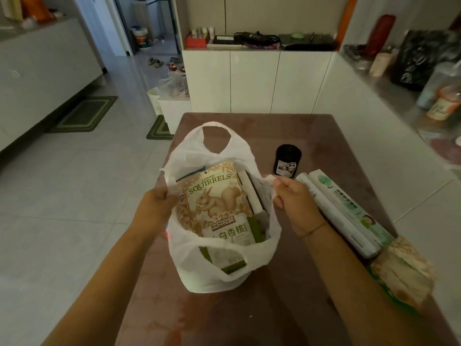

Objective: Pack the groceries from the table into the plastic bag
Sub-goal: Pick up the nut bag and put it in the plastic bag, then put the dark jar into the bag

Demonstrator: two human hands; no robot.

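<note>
Nearest the lens, the left forearm (99, 283) and the right forearm (349, 283) are seen reaching forward over the brown table (324, 146). A thin cord (314, 229) is worn at the right wrist.

The left rim of the white plastic bag (189, 156) is pinched by the left hand (156, 203), whose fingers are curled round a gathered fold of film. The right rim is pinched by the right hand (294, 201) between thumb and fingertips. The mouth of the bag is thus held spread between the two hands. The bag is stood on the table, left of its middle; its far handle loop (215, 128) is raised, and its near handle loop (219, 255) is slumped toward the camera.

Inside the bag, a squirrel-printed snack packet (214, 198) is laid uppermost, face up. A white roll (249, 191) is lodged beside it on the right, and a green carton (257, 228) is partly covered beneath it.

Outside the bag, just beside and partly under the right hand, two long pale boxes (349, 216) are laid side by side on the table. A black canister (287, 161) is stood upright beyond them. A second patterned packet (404, 270) is laid at the table's right edge, close to the right forearm.

The table is flanked by white cabinets (249, 81) and a pale tiled floor (74, 208).
</note>
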